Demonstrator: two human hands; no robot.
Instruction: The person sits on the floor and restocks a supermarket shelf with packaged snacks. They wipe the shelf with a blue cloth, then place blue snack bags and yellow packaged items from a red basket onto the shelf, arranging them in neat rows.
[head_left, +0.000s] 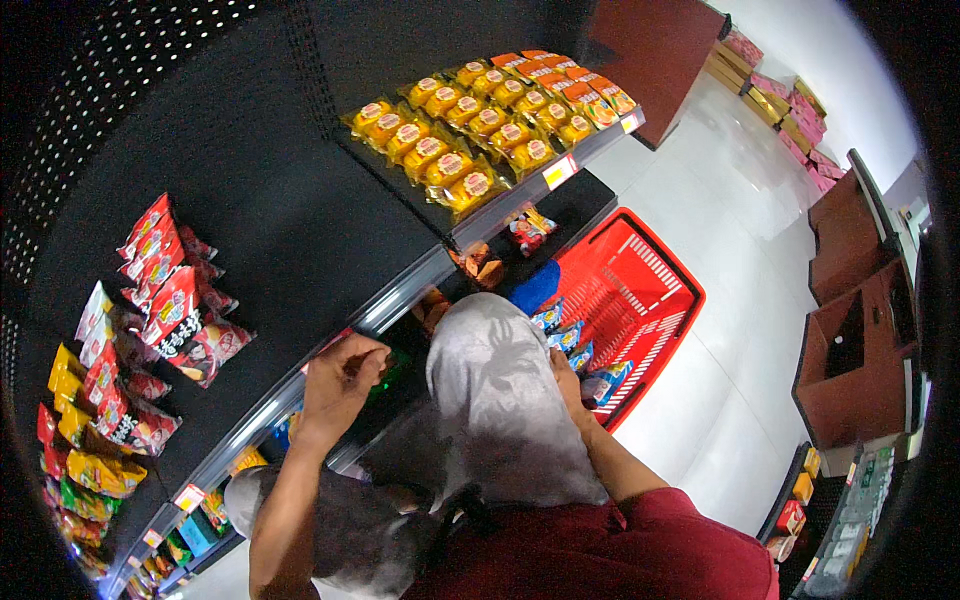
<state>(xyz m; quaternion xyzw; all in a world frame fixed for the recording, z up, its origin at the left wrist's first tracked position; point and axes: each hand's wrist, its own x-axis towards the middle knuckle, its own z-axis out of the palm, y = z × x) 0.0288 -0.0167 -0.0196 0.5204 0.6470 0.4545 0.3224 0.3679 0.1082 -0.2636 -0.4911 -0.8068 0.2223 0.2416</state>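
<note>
My left hand (337, 386) is raised at the front edge of the black shelf (255, 217), its fingers curled towards the thumb. I see no object in it, but its palm side is partly hidden. My right hand (568, 384) reaches down beside my knee, at the near side of a red plastic shopping basket (664, 281). The knee, in grey patterned trousers (495, 390), hides part of this hand, so its grip cannot be made out. Several blue snack packets (609, 382) lie in the basket close to its fingers.
Yellow wrapped cakes (450, 165) and orange packets (581, 90) stand in rows on the shelf. Red snack bags (176, 307) and yellow bags (105, 472) stand further left. A lower shelf holds orange-brown packets (480, 264). Brown cabinets (855, 360) stand across the pale tiled floor (720, 375).
</note>
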